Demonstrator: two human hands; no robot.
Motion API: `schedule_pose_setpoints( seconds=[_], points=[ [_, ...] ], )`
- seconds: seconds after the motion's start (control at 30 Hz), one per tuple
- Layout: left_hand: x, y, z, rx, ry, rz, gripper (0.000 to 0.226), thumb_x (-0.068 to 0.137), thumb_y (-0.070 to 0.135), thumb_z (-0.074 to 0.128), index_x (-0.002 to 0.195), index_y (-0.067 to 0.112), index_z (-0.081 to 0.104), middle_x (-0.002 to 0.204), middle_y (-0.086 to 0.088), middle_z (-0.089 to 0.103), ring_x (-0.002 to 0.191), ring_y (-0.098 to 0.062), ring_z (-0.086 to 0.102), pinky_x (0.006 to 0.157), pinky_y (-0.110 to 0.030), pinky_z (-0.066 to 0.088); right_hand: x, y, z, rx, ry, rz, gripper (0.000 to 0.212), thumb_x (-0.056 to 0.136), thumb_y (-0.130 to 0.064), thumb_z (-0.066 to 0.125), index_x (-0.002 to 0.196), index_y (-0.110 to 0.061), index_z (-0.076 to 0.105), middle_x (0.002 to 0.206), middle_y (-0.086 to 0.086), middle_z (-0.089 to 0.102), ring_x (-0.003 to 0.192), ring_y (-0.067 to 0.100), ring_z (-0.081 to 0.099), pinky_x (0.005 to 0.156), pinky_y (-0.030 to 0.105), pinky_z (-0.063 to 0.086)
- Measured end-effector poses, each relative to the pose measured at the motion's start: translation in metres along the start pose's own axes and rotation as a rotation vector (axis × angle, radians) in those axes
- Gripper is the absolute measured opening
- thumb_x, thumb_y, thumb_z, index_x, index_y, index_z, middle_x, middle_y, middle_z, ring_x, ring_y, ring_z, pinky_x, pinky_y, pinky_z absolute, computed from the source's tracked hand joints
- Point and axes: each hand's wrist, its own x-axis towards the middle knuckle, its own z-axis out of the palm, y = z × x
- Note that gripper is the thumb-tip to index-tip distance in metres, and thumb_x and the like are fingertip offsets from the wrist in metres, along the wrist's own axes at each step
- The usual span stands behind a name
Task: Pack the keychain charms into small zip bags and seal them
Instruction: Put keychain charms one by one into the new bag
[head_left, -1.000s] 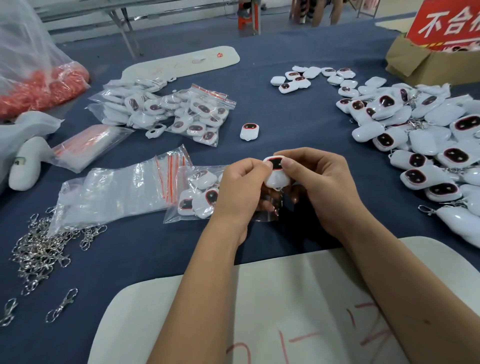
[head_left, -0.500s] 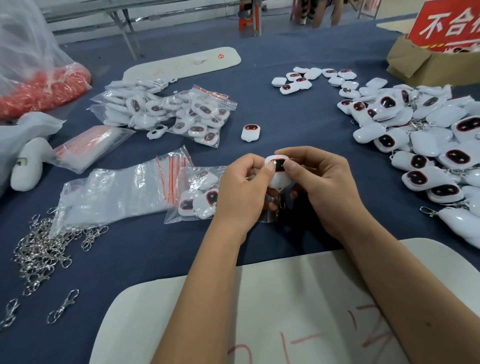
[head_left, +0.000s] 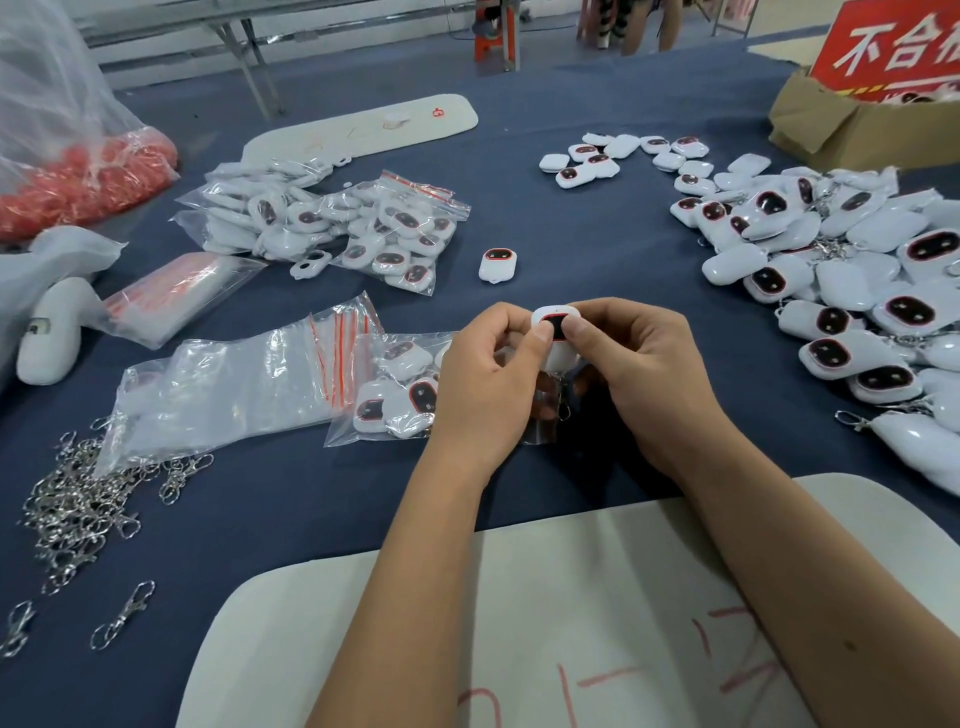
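- Charm sits pinched between both hands just above the blue table, centre of view: white rounded shell, dark oval face with red rim, face up; metal clasp hangs below it.
- Left hand pinches the charm's left edge with thumb and forefinger; right hand pinches the right edge, thumb on the face.
- A clear bag film seems to sit under the hands, but it's mostly hidden, so whether the charm is already in a bag is unclear.
- Risk: dangling clasp snags the bag mouth and the charm goes in crooked, leaving the zip unable to close.
- Risk: glossy shell slips from a fingertip pinch and drops onto the filled bag just left.
- Risk: thin film folds over, so the seal only half catches.
- Outward: empty zip bags left, packed bags beyond, loose charm pile right, spare clasps near left.
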Motion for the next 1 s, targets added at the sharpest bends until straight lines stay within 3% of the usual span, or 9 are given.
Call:
schedule_pose_setpoints(
  seconds=[0.17,0.37,0.53,0.9,1.0],
  points=[
    [-0.0001,-0.0016,0.0005,0.059,-0.029,0.000,0.011,0.096,0.022,0.071,0.093,0.013,0.065,0.086,-0.010,0.069,0.078,-0.037,0.069,0.064,-0.049,0.062,-0.0004,-0.0021,0.0011,-0.056,0.042,-0.001,0.015,0.100,-0.014,0.067,0.094,-0.020,0.080,0.076,-0.006,0.077,0.062,0.003,0.066,0.057,0.017,0.051],
    [-0.0025,-0.0011,-0.0001,0.031,-0.054,-0.021,0.015,0.093,0.021,0.076,0.091,0.013,0.064,0.076,-0.006,0.072,0.057,-0.016,0.065,0.047,-0.025,0.051,-0.0010,-0.0030,0.0022,-0.057,0.034,0.007,0.011,0.098,-0.014,0.071,0.092,-0.017,0.080,0.076,-0.002,0.077,0.063,0.007,0.067,0.059,0.022,0.054],
    [-0.0010,-0.0021,-0.0010,0.027,-0.063,-0.022,0.014,0.092,0.016,0.077,0.093,0.012,0.064,0.077,-0.006,0.073,0.057,-0.019,0.068,0.050,-0.034,0.056,-0.0009,-0.0033,0.0014,-0.068,0.024,-0.004,0.012,0.098,-0.013,0.070,0.093,-0.017,0.080,0.080,-0.001,0.078,0.069,0.009,0.070,0.063,0.023,0.057],
    [-0.0001,-0.0033,-0.0011,-0.012,-0.052,-0.053,0.013,0.091,0.012,0.077,0.096,0.009,0.066,0.080,-0.007,0.075,0.068,-0.025,0.074,0.057,-0.033,0.060,-0.0010,-0.0021,0.0020,-0.041,0.018,0.008,0.014,0.101,-0.014,0.067,0.097,-0.016,0.081,0.082,0.002,0.079,0.067,0.010,0.069,0.062,0.022,0.056],
    [0.0007,-0.0029,-0.0017,-0.056,-0.030,-0.067,0.014,0.088,0.010,0.079,0.096,0.008,0.067,0.082,-0.010,0.075,0.072,-0.027,0.075,0.060,-0.032,0.059,-0.0008,-0.0018,0.0033,0.013,0.005,0.028,0.022,0.106,-0.017,0.059,0.102,-0.012,0.080,0.091,0.005,0.080,0.079,0.017,0.073,0.071,0.033,0.061]
  ],
)
